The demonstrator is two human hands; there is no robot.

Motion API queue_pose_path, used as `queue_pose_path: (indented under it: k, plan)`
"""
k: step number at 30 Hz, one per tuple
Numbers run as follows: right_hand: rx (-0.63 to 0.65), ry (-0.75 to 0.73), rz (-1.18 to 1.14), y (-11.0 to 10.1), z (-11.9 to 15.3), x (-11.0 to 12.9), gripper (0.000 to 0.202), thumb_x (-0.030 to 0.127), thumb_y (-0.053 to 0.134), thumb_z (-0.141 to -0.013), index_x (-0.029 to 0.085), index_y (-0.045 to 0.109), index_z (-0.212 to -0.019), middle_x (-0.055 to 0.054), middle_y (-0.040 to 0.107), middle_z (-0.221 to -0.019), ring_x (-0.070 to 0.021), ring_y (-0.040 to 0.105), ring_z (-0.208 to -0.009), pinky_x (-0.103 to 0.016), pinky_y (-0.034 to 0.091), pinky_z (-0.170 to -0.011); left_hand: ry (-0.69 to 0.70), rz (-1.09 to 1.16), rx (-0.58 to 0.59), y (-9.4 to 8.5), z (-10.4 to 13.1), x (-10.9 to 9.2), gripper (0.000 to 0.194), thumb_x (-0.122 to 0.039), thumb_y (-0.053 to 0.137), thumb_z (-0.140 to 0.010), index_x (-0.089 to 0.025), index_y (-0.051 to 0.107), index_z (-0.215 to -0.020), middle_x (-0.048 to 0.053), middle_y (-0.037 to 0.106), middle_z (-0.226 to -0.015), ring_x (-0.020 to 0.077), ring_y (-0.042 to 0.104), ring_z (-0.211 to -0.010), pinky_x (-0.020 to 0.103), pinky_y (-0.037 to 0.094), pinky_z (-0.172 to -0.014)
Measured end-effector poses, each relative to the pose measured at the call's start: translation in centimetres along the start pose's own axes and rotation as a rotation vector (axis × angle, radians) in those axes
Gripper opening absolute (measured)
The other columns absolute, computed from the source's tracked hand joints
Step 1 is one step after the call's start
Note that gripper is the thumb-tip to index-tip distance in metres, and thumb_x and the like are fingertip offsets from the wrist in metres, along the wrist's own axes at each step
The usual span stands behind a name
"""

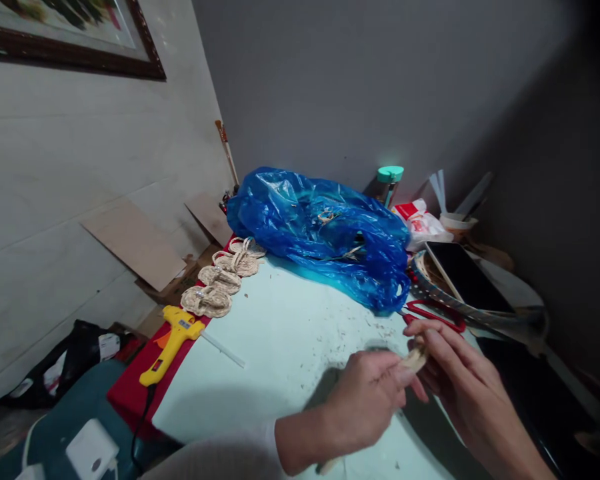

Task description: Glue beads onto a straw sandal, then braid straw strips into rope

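Between my two hands is a small pale straw-coloured piece (416, 359), perhaps a strip of plant fibre; its full shape is hidden by the fingers. My left hand (367, 397) pinches its near side with thumb and fingers. On the far side, my right hand (455, 377) has its fingertips closed around the same piece. Both hands are above the pale table top (280, 333). Just beyond my right hand lie red-handled scissors (437, 315), partly covered. Another pale bit (329, 465) shows on the table below my left wrist.
A crumpled blue plastic bag (305, 213) fills the back. Several small woven straw sandals (207, 301) line the left edge, near a yellow glue gun (173, 343) with its glue stick (223, 349). At right, a black-screened tablet (467, 275) rests on a round basket (430, 287).
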State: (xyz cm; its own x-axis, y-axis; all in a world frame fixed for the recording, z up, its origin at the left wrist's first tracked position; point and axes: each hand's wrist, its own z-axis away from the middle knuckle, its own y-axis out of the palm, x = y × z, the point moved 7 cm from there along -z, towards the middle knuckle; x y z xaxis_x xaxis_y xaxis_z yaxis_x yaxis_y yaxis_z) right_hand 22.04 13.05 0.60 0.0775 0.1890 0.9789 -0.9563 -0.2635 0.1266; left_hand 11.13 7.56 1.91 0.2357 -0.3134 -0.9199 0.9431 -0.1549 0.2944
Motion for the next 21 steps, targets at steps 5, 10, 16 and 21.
queue_pose_path:
  k: [5,10,16,21]
  plan:
    - [0.200,0.219,-0.141,1.6,0.9,-0.8,0.044,0.060,0.054,-0.082,0.018,0.059,-0.071,0.006,0.027,-0.042,-0.0096,0.039,-0.040,-0.022,0.033,-0.045,-0.112,0.331,0.275,1.6,0.3,-0.3,0.035,-0.048,0.063,-0.078,-0.016,0.052,-0.069,-0.013,0.021,-0.043,0.0034,0.009,-0.036,0.024,0.007,-0.040]
    - [0.144,0.090,0.079,1.2,1.2,-0.2,0.047,0.058,0.042,-0.089,0.019,0.058,-0.067,0.004,0.033,-0.038,-0.0109,0.038,-0.038,-0.023,0.034,-0.043,-0.143,0.263,0.299,1.5,0.2,-0.2,0.028,-0.040,0.060,-0.080,-0.016,0.052,-0.068,-0.011,0.024,-0.044,0.0040,0.014,-0.037,0.024,0.010,-0.041]
    - [-0.029,-0.839,0.800,2.1,3.4,4.1,0.014,0.027,0.053,-0.088,0.019,0.063,-0.082,0.000,0.060,-0.062,-0.0091,0.052,-0.047,-0.021,0.039,-0.049,0.072,-0.348,-0.036,-0.6,-1.0,0.0,0.027,-0.021,0.045,-0.082,-0.020,0.037,-0.056,-0.004,0.035,-0.054,0.0101,0.031,-0.052,0.026,0.024,-0.050]
    - [-0.148,-0.532,0.733,0.8,1.9,3.1,0.033,0.040,0.047,-0.092,0.020,0.059,-0.070,0.001,0.052,-0.051,-0.0104,0.048,-0.042,-0.021,0.038,-0.043,0.244,-0.631,-0.091,0.1,-0.6,-1.3,0.027,-0.024,0.040,-0.085,-0.020,0.038,-0.059,-0.002,0.044,-0.060,0.0130,0.042,-0.060,0.027,0.031,-0.058]
